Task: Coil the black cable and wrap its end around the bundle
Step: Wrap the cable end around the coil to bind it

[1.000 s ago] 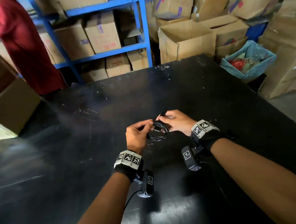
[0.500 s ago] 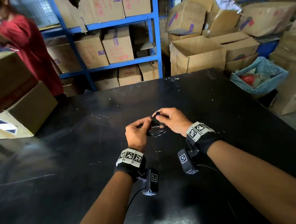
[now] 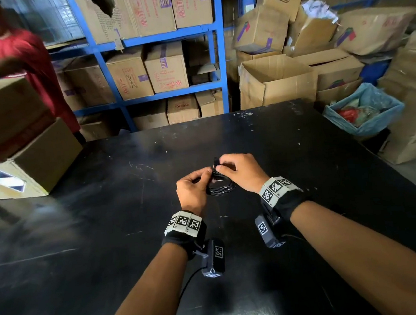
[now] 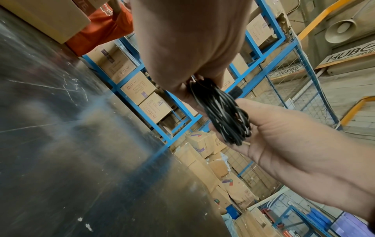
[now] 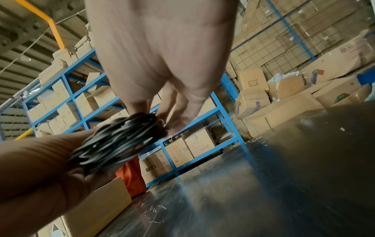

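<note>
A thin black cable [image 3: 220,188] is wound into a small coil of several loops, held just above the black table [image 3: 108,244] near its middle. My left hand [image 3: 192,187] grips the coil's left side, fingers curled round the strands [image 4: 221,110]. My right hand [image 3: 239,170] holds the coil's right side and pinches the cable's end [image 3: 216,162], which sticks up at the top of the bundle. In the right wrist view the loops [image 5: 115,141] lie bunched between both hands. The cable's plug is hidden.
Two stacked cardboard boxes [image 3: 12,142] sit on the table's far left, with a person in a red shirt [image 3: 25,63] behind them. Blue shelving [image 3: 169,94] full of cartons stands beyond the far edge. A blue-lined bin [image 3: 363,110] and more cartons are at the right.
Both hands have risen slightly and drawn closer together. The coil is squeezed tighter, and the right hand has brought the cable's end up over the top of the bundle.
</note>
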